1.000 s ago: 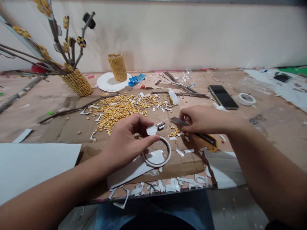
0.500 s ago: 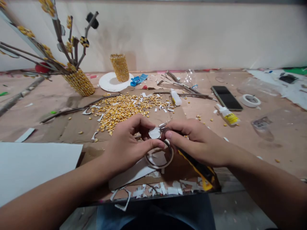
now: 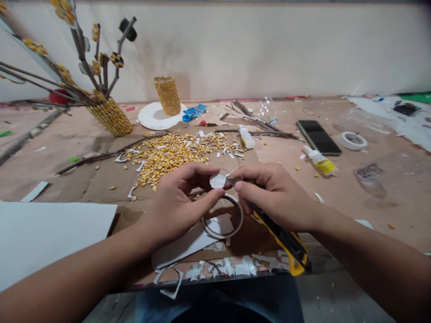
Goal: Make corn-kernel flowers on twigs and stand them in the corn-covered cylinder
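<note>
My left hand [image 3: 178, 202] pinches a small white paper piece [image 3: 217, 181] between thumb and fingers, just above the cardboard mat. My right hand [image 3: 272, 195] grips a yellow and black utility knife [image 3: 283, 237], its blade tip touching the right edge of the paper piece. Below both hands a tape ring [image 3: 222, 217] lies flat on a white paper sheet [image 3: 182, 244]. A pile of corn kernels [image 3: 171, 152] spreads just beyond my hands.
A kernel-covered vase with branches [image 3: 109, 115] stands far left, a kernel-covered cylinder [image 3: 166, 94] on a white disc behind. Glue bottles [image 3: 319, 162], a phone [image 3: 318, 137] and a tape roll [image 3: 352, 140] lie right. White paper scraps [image 3: 232, 267] litter the near edge; a white sheet [image 3: 50, 235] lies left.
My right hand carried the knife from the right of the mat over to the paper piece in my left hand. A glue bottle it had covered now shows.
</note>
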The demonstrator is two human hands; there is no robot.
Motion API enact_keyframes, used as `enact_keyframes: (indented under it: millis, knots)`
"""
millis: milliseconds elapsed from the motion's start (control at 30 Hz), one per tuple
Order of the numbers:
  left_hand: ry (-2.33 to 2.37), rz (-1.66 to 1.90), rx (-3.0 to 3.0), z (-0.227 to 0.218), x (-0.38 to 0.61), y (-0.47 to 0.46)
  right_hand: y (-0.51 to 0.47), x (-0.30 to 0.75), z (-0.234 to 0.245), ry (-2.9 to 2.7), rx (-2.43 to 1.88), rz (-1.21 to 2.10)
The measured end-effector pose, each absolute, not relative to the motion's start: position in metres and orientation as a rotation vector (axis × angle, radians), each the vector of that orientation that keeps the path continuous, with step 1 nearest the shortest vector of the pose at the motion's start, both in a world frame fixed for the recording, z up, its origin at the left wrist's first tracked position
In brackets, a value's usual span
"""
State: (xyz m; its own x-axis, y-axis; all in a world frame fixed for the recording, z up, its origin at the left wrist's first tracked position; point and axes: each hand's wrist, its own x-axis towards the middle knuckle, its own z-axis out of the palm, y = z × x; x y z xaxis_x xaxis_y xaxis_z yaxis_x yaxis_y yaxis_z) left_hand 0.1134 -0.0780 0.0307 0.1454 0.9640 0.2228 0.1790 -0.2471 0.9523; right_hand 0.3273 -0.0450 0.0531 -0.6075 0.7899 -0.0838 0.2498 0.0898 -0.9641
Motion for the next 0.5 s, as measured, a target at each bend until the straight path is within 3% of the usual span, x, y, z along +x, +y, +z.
enact_keyframes:
  millis: [500]
  knots:
    - [1.158,1.211,1.608,0.0305,0.1128,-0.0813,-0.0466,0.3277,0.0578,-1.909,-1.031,1.573]
